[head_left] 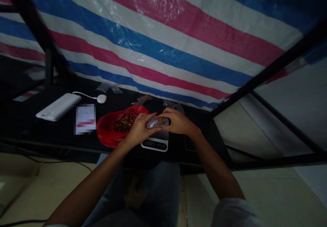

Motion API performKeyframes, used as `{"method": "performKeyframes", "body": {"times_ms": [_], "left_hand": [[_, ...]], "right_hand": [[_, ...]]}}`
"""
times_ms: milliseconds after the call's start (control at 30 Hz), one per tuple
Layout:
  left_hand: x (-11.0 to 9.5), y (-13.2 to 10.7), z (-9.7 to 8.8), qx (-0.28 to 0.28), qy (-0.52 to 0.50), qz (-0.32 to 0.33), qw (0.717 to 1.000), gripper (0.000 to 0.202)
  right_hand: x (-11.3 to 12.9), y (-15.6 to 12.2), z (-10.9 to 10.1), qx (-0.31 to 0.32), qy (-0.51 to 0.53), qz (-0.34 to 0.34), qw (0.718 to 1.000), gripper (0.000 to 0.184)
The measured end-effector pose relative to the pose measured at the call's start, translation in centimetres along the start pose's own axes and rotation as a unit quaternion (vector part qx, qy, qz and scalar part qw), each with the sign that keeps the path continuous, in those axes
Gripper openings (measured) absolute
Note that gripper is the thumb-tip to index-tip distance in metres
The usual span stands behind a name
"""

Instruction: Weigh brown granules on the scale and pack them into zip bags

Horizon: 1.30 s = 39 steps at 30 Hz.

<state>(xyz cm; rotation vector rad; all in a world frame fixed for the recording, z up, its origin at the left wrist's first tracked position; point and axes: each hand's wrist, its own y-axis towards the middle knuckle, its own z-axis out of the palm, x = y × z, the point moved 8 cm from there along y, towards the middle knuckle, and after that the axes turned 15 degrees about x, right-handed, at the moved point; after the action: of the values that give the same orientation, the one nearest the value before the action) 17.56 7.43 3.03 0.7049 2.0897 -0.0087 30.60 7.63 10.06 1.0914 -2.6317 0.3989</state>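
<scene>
Between both hands is a small clear plastic bag [154,122] with brown bits gathered at its right end. My left hand [139,127] grips the bag's left side, thumb below and fingers above. At its right end my right hand [177,121] pinches it. Beneath the hands stands a white kitchen scale [154,145], its plate partly covered by them; whether the bag touches the plate I cannot tell. Left of the scale lies an open red plastic bag [106,136] holding many small brown pieces [125,123], whose kind is too dim to tell.
Filled small bags [144,98] lie behind the red bag. Clear bags [109,87] lie farther left, others [175,105] behind my right hand. A white power bank-like box [59,107], a round white device [101,99] and a blurred-out card [85,119] sit leftward. Striped sheeting [153,49] backs the black table.
</scene>
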Motion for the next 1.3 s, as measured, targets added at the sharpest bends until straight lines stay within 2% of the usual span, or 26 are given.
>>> {"method": "performKeyframes", "body": {"times_ms": [267,367,433,533,667,733,800,867,933,1067,1167,1200,1300], "left_hand": [[-0.6,-0.4,-1.1,-0.024,-0.024,0.014,0.999,0.067],[-0.4,-0.7,-1.4,-0.034,-0.026,0.024,0.999,0.065],[-0.1,-1.0,-1.6,-0.038,-0.027,0.023,0.999,0.065],[0.6,-1.4,-1.9,-0.039,-0.032,0.012,0.999,0.065],[1.4,-1.8,-2.0,-0.039,-0.042,-0.007,0.998,0.067],[1.6,-2.0,-1.9,-0.040,-0.042,-0.009,0.998,0.067],[1.5,-2.0,-1.8,-0.042,-0.035,-0.006,0.999,0.067],[1.3,-2.0,-1.7,-0.045,-0.021,0.000,0.999,0.068],[1.0,-1.9,-1.6,-0.049,-0.007,0.002,0.999,0.068],[0.6,-2.0,-1.5,-0.050,-0.004,-0.006,0.999,0.071],[0.5,-2.8,-2.3,-0.051,-0.009,-0.007,0.999,0.081],[0.5,-3.1,-2.8,-0.046,-0.002,-0.011,0.999,0.076],[1.6,-4.1,-4.6,0.004,0.042,-0.061,0.997,0.040]], "right_hand": [[2.8,1.4,-2.3,0.074,-0.025,-0.059,0.995,0.020],[2.8,1.2,-2.7,0.060,-0.015,-0.067,0.996,0.026],[1.8,0.7,-2.7,0.019,0.014,-0.054,0.998,0.035],[-1.1,-0.3,-1.1,-0.057,0.096,-0.022,0.994,0.047],[-5.1,-0.7,4.0,-0.073,0.199,0.030,0.977,0.037],[-5.9,-0.6,5.9,-0.068,0.214,0.052,0.973,0.041],[-5.7,-0.5,6.2,-0.089,0.211,0.056,0.972,0.048],[-4.9,-0.5,5.2,-0.132,0.209,0.053,0.968,0.046],[-3.7,0.0,4.0,-0.150,0.220,0.046,0.963,0.035],[-1.6,1.8,2.9,-0.088,0.242,0.035,0.966,0.015],[-1.8,2.3,1.1,-0.089,0.223,0.054,0.969,0.016],[-2.2,2.2,0.2,-0.097,0.210,0.063,0.971,0.016],[-4.1,1.7,-2.9,-0.126,0.161,0.097,0.974,0.018]]}}
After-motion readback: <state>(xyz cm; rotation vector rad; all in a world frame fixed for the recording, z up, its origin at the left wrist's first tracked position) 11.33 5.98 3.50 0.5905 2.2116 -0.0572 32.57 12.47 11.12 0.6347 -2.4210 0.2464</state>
